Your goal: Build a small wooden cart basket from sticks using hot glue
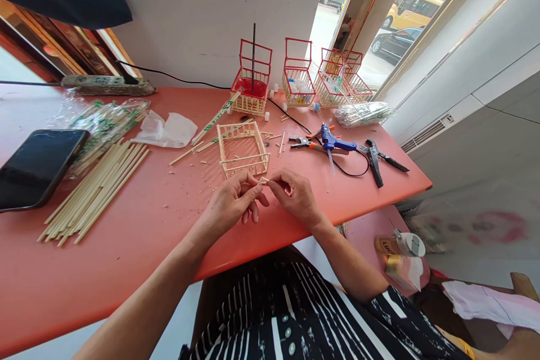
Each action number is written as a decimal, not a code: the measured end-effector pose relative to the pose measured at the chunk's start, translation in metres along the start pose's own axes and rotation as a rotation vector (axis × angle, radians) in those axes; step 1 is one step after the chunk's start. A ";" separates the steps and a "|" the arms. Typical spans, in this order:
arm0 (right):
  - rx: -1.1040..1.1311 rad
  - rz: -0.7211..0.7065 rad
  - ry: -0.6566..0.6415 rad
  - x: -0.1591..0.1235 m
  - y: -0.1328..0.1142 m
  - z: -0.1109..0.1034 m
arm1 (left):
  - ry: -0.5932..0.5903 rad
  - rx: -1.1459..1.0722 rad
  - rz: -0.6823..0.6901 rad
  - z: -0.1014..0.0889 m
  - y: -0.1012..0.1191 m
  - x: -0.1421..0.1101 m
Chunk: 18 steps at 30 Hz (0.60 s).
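My left hand [236, 196] and my right hand [294, 194] meet near the front edge of the red table. Between their thumbs and fingertips they pinch a short piece of wooden stick [264, 180], partly covered by the fingers. Just beyond them stands a small frame of wooden sticks [243, 150], with a slatted back and an open middle. Short stick offcuts [282, 143] and crumbs lie around it. To the right rests a blue glue gun [335, 139] with its nozzle pointing down and a clear glue stick near it.
Pliers with orange handles [314, 145] and black-handled cutters [374, 160] lie at right. Several small stick carts [250, 100] line the back. On the left are a bundle of chopsticks [95, 191], a phone [37, 166], wrapped chopsticks [107, 115] and a white bag [166, 129].
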State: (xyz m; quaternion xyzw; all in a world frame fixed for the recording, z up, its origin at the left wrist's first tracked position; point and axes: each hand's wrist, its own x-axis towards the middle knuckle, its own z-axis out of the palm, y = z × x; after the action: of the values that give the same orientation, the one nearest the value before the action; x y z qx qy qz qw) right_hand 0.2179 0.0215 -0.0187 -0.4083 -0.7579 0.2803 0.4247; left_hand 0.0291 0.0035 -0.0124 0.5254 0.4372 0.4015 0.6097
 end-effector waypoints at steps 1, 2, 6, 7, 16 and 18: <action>0.003 -0.004 0.001 0.000 0.000 0.000 | 0.001 0.000 0.001 0.000 0.000 0.000; 0.007 -0.008 0.002 0.000 0.000 0.000 | 0.000 -0.001 0.001 0.000 0.000 0.000; 0.006 -0.012 0.004 0.000 -0.001 0.000 | -0.006 -0.002 -0.003 0.001 0.000 0.000; 0.004 -0.008 0.002 0.000 -0.001 0.000 | -0.007 0.000 -0.004 0.001 0.000 0.000; 0.021 -0.008 0.002 0.000 -0.002 0.000 | -0.017 0.004 -0.005 0.000 0.000 0.000; 0.023 -0.011 0.001 0.000 -0.002 -0.001 | -0.019 0.004 -0.006 0.000 0.000 0.000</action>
State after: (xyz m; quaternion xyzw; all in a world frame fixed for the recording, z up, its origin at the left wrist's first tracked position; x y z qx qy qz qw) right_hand 0.2174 0.0207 -0.0165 -0.3994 -0.7567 0.2866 0.4310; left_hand 0.0288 0.0034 -0.0121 0.5292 0.4336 0.3938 0.6139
